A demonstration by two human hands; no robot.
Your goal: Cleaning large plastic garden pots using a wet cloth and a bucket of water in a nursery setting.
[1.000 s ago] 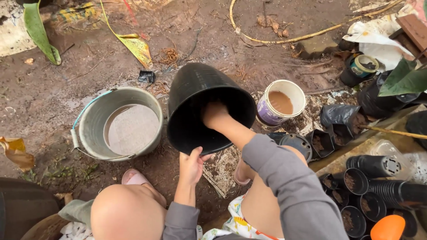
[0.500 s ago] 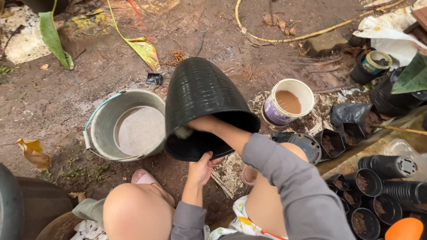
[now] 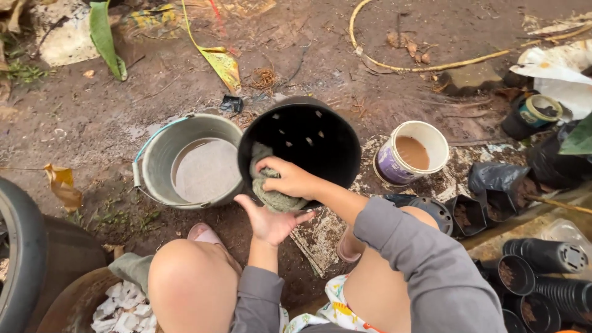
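Note:
A large black plastic pot (image 3: 308,142) is tipped with its mouth toward me, and the drain holes in its base show inside. My right hand (image 3: 293,179) grips a wet grey-green cloth (image 3: 271,198) and presses it over the pot's near rim. Below it, my left hand (image 3: 268,223) lies palm up with fingers spread, cupping the rim and the hanging cloth from underneath. I am squatting, both knees at the bottom of the view.
A grey metal bucket (image 3: 157,163) of cloudy water stands just left of the pot. A white tub (image 3: 394,166) of brown water sits to the right. Black grow bags (image 3: 487,179) and small black pots (image 3: 542,256) crowd the right; a tyre (image 3: 18,246) lies left.
The pot has swung from mouth-down to mouth facing me. My right hand came out of the pot to its rim with the cloth. My left hand turned palm up beneath the rim.

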